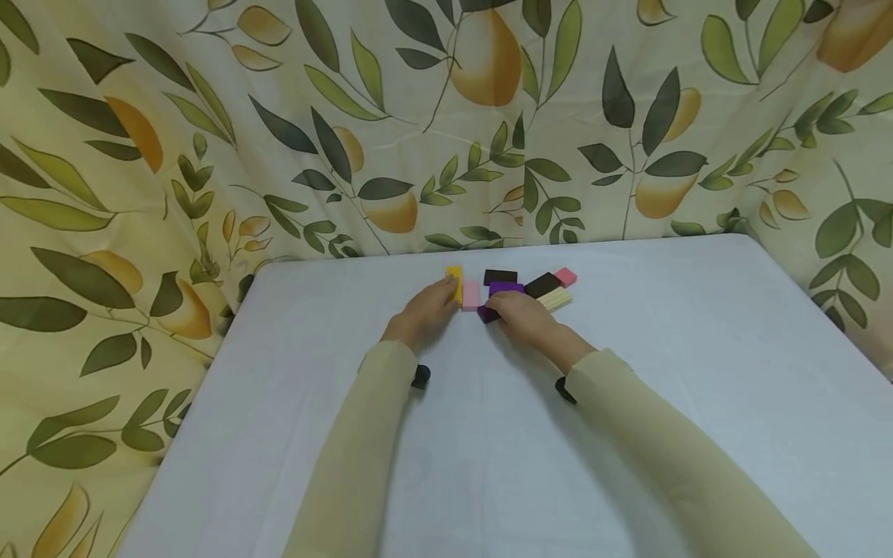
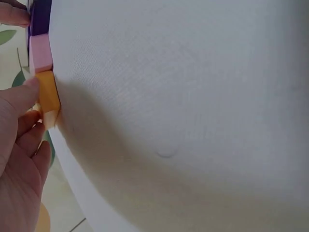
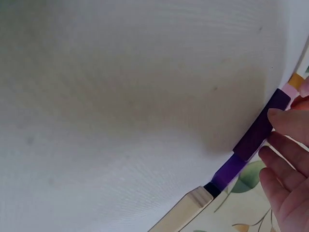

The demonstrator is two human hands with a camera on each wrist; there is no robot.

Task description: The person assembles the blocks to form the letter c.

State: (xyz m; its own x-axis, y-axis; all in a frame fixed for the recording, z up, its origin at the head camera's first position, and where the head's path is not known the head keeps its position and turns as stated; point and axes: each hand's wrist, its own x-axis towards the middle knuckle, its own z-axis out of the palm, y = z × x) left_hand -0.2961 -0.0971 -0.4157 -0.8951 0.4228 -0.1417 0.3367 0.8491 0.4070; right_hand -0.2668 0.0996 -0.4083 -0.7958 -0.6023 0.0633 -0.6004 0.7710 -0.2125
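Observation:
My left hand [image 1: 424, 311] grips a yellow block [image 2: 49, 96] between thumb and fingers, at the left end of a small group of coloured blocks. A pale pink block [image 1: 470, 296] lies right beside the yellow one. With thumb and fingers, my right hand [image 1: 529, 319] pinches a dark purple block [image 3: 259, 126], which sits at a slant just right of the pink block. Behind that, a brighter purple block [image 1: 505, 287] is partly covered by the right hand.
Around the right hand lie a black block [image 1: 500, 276], a second black block [image 1: 542, 285], a cream block [image 1: 555, 299] and a coral-pink block [image 1: 566, 276]. All are near the far edge of the white-covered table [image 1: 293, 434]. A leaf-and-fruit patterned curtain [image 1: 481, 178] hangs behind.

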